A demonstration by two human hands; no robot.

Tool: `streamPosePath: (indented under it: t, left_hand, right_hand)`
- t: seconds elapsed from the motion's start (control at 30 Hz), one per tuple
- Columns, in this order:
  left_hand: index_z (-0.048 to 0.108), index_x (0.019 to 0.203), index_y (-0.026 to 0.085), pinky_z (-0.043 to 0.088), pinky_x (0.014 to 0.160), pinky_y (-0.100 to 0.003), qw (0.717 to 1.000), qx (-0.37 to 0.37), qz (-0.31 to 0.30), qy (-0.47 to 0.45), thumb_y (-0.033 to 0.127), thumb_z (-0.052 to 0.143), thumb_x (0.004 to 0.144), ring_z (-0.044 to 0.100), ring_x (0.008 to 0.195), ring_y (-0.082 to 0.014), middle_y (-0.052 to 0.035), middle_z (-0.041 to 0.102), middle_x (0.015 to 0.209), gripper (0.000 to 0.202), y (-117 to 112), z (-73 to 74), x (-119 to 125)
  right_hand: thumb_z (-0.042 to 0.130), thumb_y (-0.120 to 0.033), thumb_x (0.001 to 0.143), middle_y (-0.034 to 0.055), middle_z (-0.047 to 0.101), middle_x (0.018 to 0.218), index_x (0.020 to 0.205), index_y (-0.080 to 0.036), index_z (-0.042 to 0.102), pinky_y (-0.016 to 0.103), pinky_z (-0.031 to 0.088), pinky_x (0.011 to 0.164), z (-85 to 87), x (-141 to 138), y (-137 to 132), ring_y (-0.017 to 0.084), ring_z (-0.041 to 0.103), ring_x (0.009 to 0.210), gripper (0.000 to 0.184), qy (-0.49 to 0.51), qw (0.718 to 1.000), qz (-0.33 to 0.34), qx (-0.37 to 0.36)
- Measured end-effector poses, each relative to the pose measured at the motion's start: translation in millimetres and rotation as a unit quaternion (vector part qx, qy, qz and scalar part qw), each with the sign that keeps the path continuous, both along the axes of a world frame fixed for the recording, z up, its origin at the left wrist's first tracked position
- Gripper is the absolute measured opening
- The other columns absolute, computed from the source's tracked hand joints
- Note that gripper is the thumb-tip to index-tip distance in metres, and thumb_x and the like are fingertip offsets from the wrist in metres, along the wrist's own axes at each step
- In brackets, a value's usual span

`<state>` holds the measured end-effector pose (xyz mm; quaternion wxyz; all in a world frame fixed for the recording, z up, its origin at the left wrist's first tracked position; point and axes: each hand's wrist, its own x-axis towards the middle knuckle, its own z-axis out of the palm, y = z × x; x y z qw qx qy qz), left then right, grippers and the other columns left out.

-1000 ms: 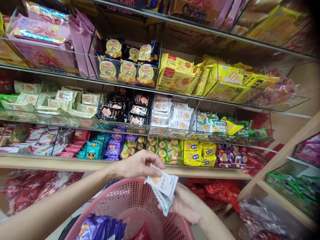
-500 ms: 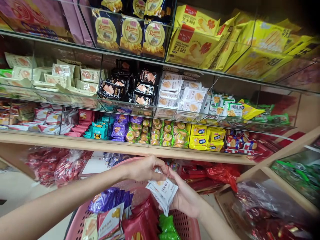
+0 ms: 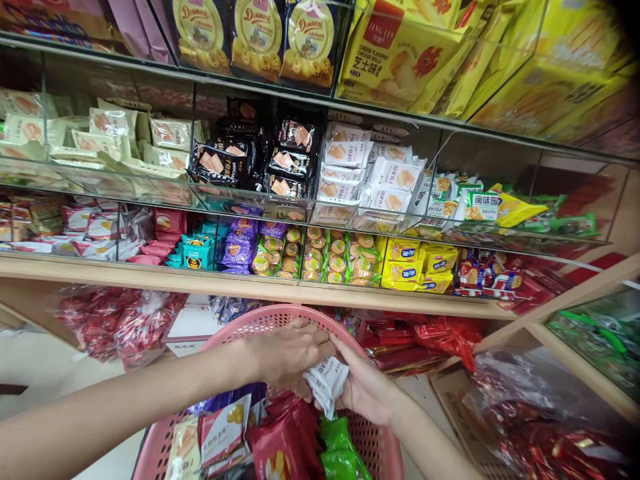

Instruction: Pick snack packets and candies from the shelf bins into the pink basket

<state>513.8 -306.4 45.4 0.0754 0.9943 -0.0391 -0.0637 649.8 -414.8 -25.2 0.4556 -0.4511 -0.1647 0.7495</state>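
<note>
Both my hands are over a pink perforated basket (image 3: 243,325). My right hand (image 3: 363,387) is closed around a small stack of white snack packets (image 3: 327,381). My left hand (image 3: 293,353) lies against the other side of these packets, fingers bent over their top; its fingertips are partly hidden. Inside the basket, below my hands, are dark red packets (image 3: 286,440), green packets (image 3: 343,447), a red-and-white packet (image 3: 225,430), a cream packet (image 3: 184,447) and purple packets (image 3: 235,398) partly covered by my left forearm.
Glass-fronted shelves ahead hold white packets (image 3: 387,183), black packets (image 3: 220,163), yellow bags (image 3: 400,57) and round biscuits (image 3: 336,257). Below the wooden ledge (image 3: 150,283) lie bags of red sweets (image 3: 147,327). A cardboard box (image 3: 460,413) stands at the right.
Both hands have lowered slightly toward the basket with the white packets. My left hand now covers more of their upper left side. The view has shifted, showing more of the basket's far rim.
</note>
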Motion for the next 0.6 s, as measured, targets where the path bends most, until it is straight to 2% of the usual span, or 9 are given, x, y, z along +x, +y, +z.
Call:
streamPosePath:
  t: [0.23, 0.47, 0.53, 0.57, 0.6]
  left_hand:
    - [0.048, 0.119, 0.014, 0.042, 0.087, -0.036, 0.999, 0.021, 0.004, 0.024, 0.021, 0.072, 0.07, 0.057, 0.105, -0.0288, -0.0144, 0.061, 0.117, 0.055, -1, -7.6, 3]
    - [0.045, 0.122, 0.017, 0.044, 0.083, -0.032, 0.999, -0.044, -0.024, 0.003, 0.016, 0.07, 0.068, 0.06, 0.1, -0.0261, -0.0094, 0.063, 0.113, 0.06, 11, -22.9, 13]
    - [0.045, 0.121, 0.018, 0.045, 0.081, -0.031, 0.999, -0.042, -0.018, 0.02, 0.019, 0.07, 0.069, 0.06, 0.099, -0.0254, -0.008, 0.063, 0.112, 0.058, 15, -28.8, 17]
    - [0.046, 0.119, 0.018, 0.046, 0.079, -0.03, 0.999, -0.032, -0.014, 0.031, 0.021, 0.07, 0.07, 0.06, 0.098, -0.025, -0.0077, 0.063, 0.112, 0.055, 18, -33.2, 20]
    - [0.048, 0.115, 0.018, 0.046, 0.077, -0.029, 0.999, -0.016, -0.011, 0.042, 0.023, 0.07, 0.071, 0.06, 0.097, -0.0246, -0.0078, 0.063, 0.11, 0.05, 20, -38.9, 22]
  right_hand:
    - [0.046, -0.059, 0.083, 0.0052, 0.067, 0.066, 0.09, -0.011, 0.063, 0.025, 0.05, 0.058, -1.8, 2, -2, 0.012, 0.061, 0.056, 0.051, 0.009, 1.0, -0.023, 0.001]
    - [0.038, -0.062, 0.085, 0.0061, 0.068, 0.08, 0.1, -0.016, 0.061, 0.03, 0.052, 0.068, -10.6, 9, -8, 0.015, 0.063, 0.071, 0.053, 0.012, 0.998, -0.042, 0.033]
    - [0.042, -0.063, 0.082, 0.0055, 0.068, 0.083, 0.102, -0.019, 0.06, 0.032, 0.052, 0.07, -16.1, 14, -14, 0.016, 0.063, 0.074, 0.051, -0.065, 0.992, -0.092, 0.051]
    - [0.046, -0.062, 0.08, 0.0053, 0.068, 0.084, 0.103, -0.02, 0.059, 0.033, 0.052, 0.07, -19.6, 17, -18, 0.017, 0.063, 0.075, 0.05, -0.137, 0.979, -0.134, 0.066]
    - [0.049, -0.061, 0.079, 0.0054, 0.068, 0.085, 0.104, -0.02, 0.058, 0.033, 0.051, 0.07, -23.6, 21, -22, 0.018, 0.063, 0.076, 0.049, -0.224, 0.954, -0.181, 0.087]
